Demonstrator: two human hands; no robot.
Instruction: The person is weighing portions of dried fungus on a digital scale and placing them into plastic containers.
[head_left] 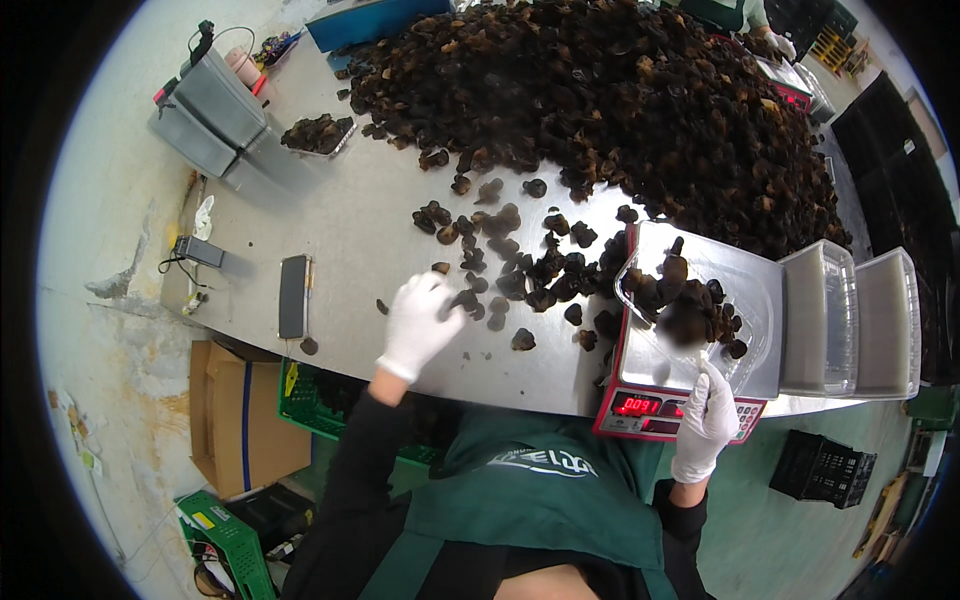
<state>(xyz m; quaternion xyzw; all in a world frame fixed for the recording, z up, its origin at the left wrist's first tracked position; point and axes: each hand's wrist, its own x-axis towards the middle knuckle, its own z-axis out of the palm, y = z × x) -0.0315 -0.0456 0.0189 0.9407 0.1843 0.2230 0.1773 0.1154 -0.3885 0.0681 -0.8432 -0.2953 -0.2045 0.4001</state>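
Note:
My left hand (pixel 420 322), in a white glove, is low over the steel table with its fingers bent and the thumb apart. Loose dark brown wood ear mushrooms (pixel 470 300) lie around its fingertips. My right hand (pixel 706 415), also gloved in white, has its fingers pressed together at the near side of a clear plastic tray (pixel 755 345). Whether they grip the rim or a small piece is unclear. More wood ears (pixel 675 290) lie in the tray, one dark patch blurred just beyond the fingertips. The tray rests on a red-edged digital scale (pixel 652 375) with a lit display.
A large heap of wood ears (pixel 590 90) covers the far table. Stacked clear trays (pixel 820 320) stand right of the scale. A filled tray (pixel 318 134), a phone-like dark slab (pixel 294 297) and grey bins (pixel 212 110) are at left. Another person's hand (pixel 782 45) shows far right.

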